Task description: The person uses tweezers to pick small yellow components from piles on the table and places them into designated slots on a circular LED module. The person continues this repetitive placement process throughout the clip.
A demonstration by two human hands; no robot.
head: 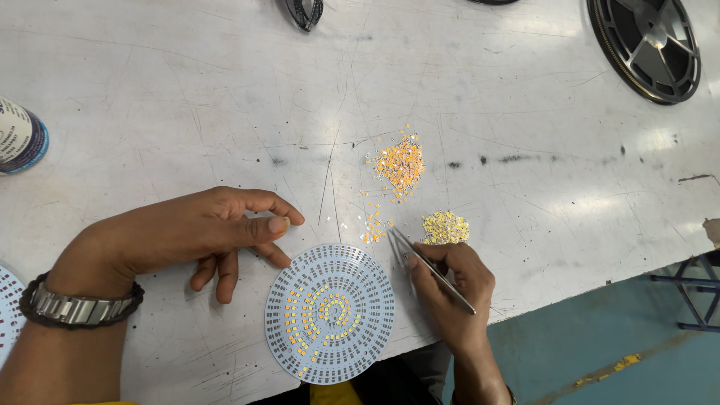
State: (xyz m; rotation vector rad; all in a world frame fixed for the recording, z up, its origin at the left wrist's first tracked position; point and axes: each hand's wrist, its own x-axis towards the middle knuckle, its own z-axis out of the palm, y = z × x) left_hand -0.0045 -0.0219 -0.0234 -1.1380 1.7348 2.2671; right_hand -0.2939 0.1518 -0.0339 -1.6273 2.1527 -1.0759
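Note:
A round white circuit board (330, 313) lies at the table's near edge, with small yellow chips filling its inner rings. My right hand (452, 286) grips metal tweezers (427, 266), whose tips point up toward scattered chips just right of the board. My left hand (199, 232) rests on the table left of the board, fingers loosely curled, fingertips close to the board's upper-left rim, holding nothing. An orange pile of tiny chips (400, 163) and a smaller yellow pile (445, 227) lie beyond the tweezers.
A worn white table (187, 112) carries a black reel (646, 46) at the far right, a cylindrical container (21, 136) at the left edge, and part of another round board (6, 307) at the lower left. Blue-green floor (600, 352) shows at the lower right.

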